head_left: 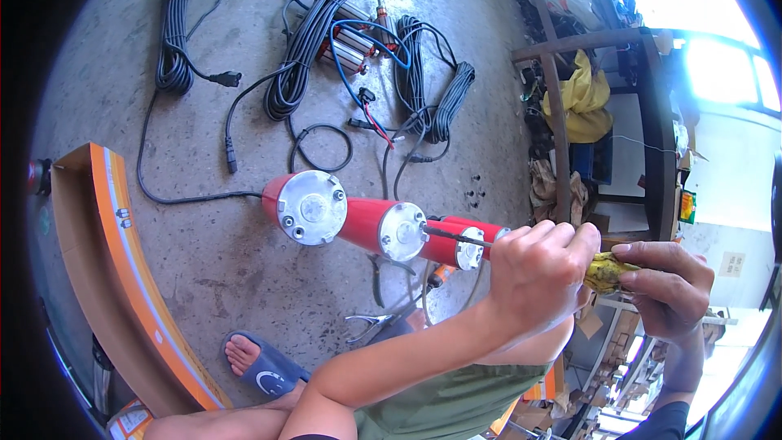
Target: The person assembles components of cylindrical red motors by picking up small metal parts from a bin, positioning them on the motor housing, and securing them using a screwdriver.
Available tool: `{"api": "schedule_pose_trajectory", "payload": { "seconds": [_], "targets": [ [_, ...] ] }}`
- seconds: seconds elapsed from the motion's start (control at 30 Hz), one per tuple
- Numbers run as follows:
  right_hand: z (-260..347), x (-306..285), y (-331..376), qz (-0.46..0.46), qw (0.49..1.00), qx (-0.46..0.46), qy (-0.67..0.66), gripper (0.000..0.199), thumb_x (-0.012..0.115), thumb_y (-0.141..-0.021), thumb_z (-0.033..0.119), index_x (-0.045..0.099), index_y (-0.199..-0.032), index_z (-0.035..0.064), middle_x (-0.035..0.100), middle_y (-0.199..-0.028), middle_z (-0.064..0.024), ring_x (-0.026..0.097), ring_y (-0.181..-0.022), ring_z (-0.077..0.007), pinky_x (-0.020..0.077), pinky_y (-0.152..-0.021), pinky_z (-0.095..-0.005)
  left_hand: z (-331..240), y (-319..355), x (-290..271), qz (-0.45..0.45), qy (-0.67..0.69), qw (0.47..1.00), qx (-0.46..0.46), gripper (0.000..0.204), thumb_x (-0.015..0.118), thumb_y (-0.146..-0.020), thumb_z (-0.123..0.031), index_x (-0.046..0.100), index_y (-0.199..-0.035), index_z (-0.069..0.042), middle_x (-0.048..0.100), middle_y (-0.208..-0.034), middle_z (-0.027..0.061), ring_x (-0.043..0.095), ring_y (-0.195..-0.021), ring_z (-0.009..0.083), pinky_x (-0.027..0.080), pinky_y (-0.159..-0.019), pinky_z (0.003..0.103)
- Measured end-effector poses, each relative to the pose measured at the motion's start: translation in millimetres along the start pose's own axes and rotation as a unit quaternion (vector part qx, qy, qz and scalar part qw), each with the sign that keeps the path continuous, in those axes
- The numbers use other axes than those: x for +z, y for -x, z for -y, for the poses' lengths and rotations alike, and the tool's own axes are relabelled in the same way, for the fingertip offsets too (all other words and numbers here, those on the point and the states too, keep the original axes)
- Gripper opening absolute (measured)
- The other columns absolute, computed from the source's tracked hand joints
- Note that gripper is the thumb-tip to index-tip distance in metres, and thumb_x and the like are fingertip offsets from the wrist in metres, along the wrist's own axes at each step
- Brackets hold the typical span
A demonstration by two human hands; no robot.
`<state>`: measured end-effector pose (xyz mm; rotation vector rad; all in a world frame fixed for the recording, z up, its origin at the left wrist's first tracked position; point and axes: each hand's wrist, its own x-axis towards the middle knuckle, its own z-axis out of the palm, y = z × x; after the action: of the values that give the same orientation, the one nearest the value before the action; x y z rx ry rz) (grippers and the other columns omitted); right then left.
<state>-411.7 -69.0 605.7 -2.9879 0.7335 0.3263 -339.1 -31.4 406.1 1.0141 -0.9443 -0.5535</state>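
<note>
My left hand (538, 273) is closed around a thin dark rod (466, 238), which sticks out leftward. In the picture the rod's tip overlaps the end disc of a red cylindrical housing (362, 222); I cannot tell whether they touch. Just right of that fist, my right hand (672, 285) pinches a dirty yellow piece (604, 274) between thumb and fingers. Whether the yellow piece joins the rod is hidden by the left hand. Several red housings stand in a row with pale metal end discs upward, the largest end disc (313, 208) at the left.
Coiled black cables (309, 49) and motor armatures (349, 50) lie on the concrete floor (244, 0). An open orange-and-white carton (134, 236) stands left. Pliers (371, 326) lie near my sandalled foot (265, 363). A cluttered rack (554, 65) rises at the right.
</note>
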Motion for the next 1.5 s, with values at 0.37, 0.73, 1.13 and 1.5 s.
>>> {"api": "schedule_pose_trajectory", "payload": {
  "seconds": [0.37, 0.73, 1.13, 1.5],
  "targets": [
    [15, -1, 6, -0.013, 0.998, 0.041, 0.047, 0.023, 0.086, -0.075, 0.005, 0.084, -0.093, 0.0194, 0.073, -0.094, -0.0067, 0.076, -0.079, -0.0190, 0.0653, -0.067, -0.0326, 9, 1, 5, -0.011, -0.002, 0.999, 0.041, 0.021, 0.081, -0.070, -0.015, 0.060, -0.075, -0.012, 0.056, -0.061, 0.0020, 0.061, -0.055, 0.0223, 0.043, -0.048, 0.038],
    [3, -7, 10, 0.054, 0.980, 0.103, 0.163, 0.045, 0.083, -0.085, 0.046, 0.070, -0.080, 0.0032, 0.064, -0.071, -0.0048, 0.065, -0.057, -0.0166, 0.0444, -0.048, -0.0306, 1, -3, -7, 0.034, -0.013, 0.999, 0.024, 0.040, 0.075, -0.055, -0.013, 0.060, -0.093, -0.008, 0.058, -0.080, 0.0063, 0.061, -0.074, 0.0274, 0.045, -0.064, 0.040],
    [19, 3, -9, -0.007, 0.992, 0.068, 0.105, 0.058, 0.083, -0.083, 0.052, 0.069, -0.106, 0.0013, 0.069, -0.085, -0.0104, 0.069, -0.068, -0.0222, 0.0552, -0.060, -0.0334, 5, -3, 0, -0.017, -0.039, 0.999, 0.034, 0.032, 0.071, -0.056, -0.008, 0.061, -0.086, -0.008, 0.057, -0.076, 0.0046, 0.062, -0.073, 0.0262, 0.044, -0.066, 0.040],
    [15, 3, -1, -0.009, 0.987, 0.003, 0.162, 0.060, 0.086, -0.077, 0.051, 0.073, -0.103, -0.0012, 0.073, -0.092, -0.0107, 0.073, -0.071, -0.0237, 0.0596, -0.063, -0.0344, 2, -2, -2, -0.002, -0.022, 1.000, 0.022, 0.033, 0.072, -0.056, -0.006, 0.061, -0.087, -0.008, 0.058, -0.078, 0.0058, 0.062, -0.074, 0.0267, 0.045, -0.066, 0.040]
  ]
}}
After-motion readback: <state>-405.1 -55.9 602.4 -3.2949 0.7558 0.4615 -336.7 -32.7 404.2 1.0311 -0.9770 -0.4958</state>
